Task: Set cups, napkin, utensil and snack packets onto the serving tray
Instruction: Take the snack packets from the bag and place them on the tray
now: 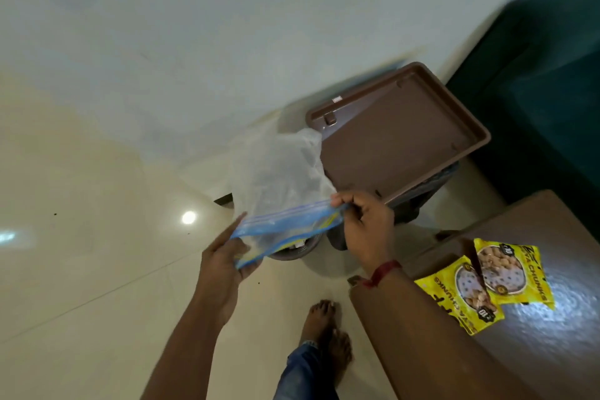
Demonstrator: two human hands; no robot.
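Brown table (535,351) at lower right, glossy top, two yellow snack packets (487,282) lying flat on it, overlapping, near the table's far edge. Brown serving tray (399,136) sits on a dark stool-like stand (418,204) just beyond the table, nothing on its visible surface. Cream tile floor (97,237) carries stand and table; bare feet (328,331) on it.

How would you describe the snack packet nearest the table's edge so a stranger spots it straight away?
Find the brown table at lower right. Two yellow snack packets lie there overlapping. Yours is the lower one, nearest the right hand's forearm, partly overlapped by its neighbour.
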